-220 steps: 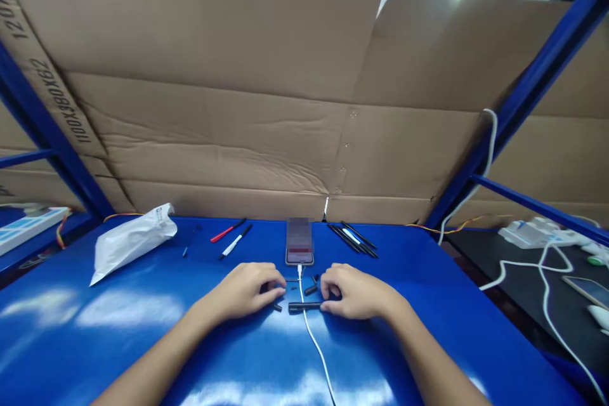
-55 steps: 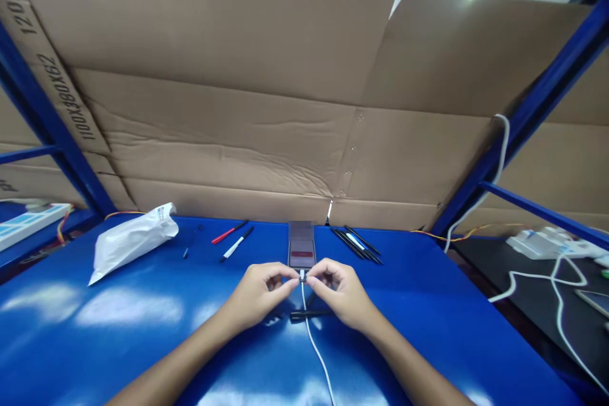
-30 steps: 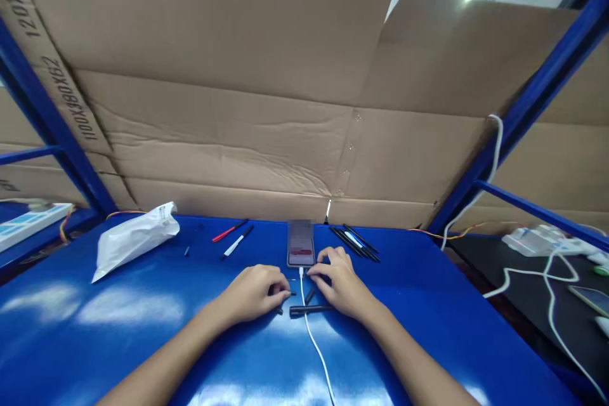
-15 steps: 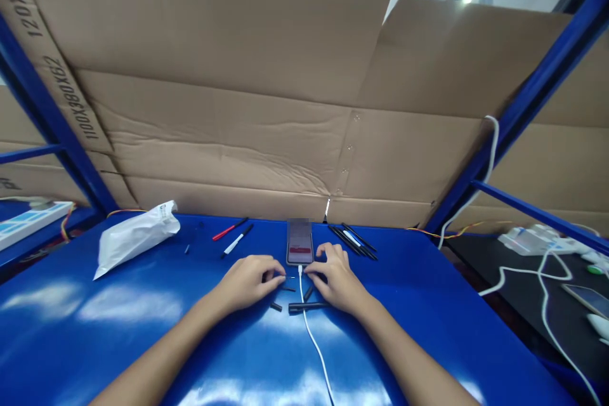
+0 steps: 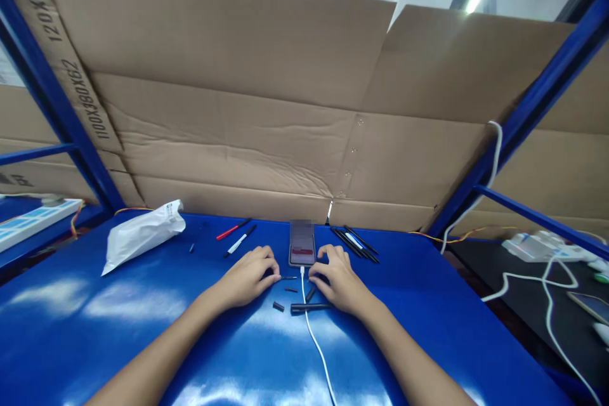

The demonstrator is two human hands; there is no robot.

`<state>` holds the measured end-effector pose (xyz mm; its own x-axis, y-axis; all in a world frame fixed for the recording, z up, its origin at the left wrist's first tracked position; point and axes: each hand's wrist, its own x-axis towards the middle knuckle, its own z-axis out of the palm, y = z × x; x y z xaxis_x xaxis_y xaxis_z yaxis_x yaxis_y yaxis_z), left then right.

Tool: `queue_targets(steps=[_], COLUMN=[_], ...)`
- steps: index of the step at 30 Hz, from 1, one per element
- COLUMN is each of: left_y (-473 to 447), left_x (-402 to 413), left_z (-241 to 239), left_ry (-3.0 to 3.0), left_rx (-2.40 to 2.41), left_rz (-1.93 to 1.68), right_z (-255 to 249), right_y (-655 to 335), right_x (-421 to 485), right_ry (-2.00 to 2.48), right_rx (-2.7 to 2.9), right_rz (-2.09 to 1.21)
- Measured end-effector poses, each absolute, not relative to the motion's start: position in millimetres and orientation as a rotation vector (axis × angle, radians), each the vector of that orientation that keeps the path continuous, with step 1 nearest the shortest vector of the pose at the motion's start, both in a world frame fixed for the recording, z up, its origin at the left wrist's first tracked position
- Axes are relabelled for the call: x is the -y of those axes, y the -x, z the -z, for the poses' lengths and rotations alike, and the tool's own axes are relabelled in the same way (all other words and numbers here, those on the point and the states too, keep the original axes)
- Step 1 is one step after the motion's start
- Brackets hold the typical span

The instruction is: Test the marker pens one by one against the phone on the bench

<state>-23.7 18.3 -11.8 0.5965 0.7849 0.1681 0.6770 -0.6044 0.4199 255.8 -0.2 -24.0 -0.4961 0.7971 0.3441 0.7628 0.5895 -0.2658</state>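
Note:
My left hand [image 5: 251,278] is closed in a pinch on one end of a thin dark pen part [image 5: 289,278], which points right over the blue table. Across from it, my right hand [image 5: 337,279] has thumb and forefinger close together beside the charging cable [image 5: 313,334]; whatever they hold is too small to make out. A phone [image 5: 302,246], its screen lit, lies just beyond both hands with the cable plugged in. Nearer me lie a black pen barrel [image 5: 299,309], with the cable crossing it, and small black pieces [image 5: 278,307], [image 5: 291,290], [image 5: 311,294].
A red pen [image 5: 233,229] and a white-and-black pen [image 5: 240,242] lie at the back left, near a white plastic bag [image 5: 143,235]. Several black pens [image 5: 356,244] are grouped right of the phone. Cardboard [image 5: 238,139] walls off the back.
My left hand has drawn slightly left, and more of the thin dark part shows at its fingertips. My right hand keeps its pinch in nearly the same place. The view has shifted slightly.

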Motion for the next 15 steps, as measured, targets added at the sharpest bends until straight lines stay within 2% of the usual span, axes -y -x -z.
queue_targets(steps=[15], left_y=[3.5], left_x=[-7.4], left_z=[7.3], left_ry=[-2.540], left_rx=[-1.238], left_rz=[-0.562], right_z=[13.8], right_y=[-250.0], right_x=[6.8], right_ry=[1.210], right_rx=[2.317], right_rz=[-0.177])
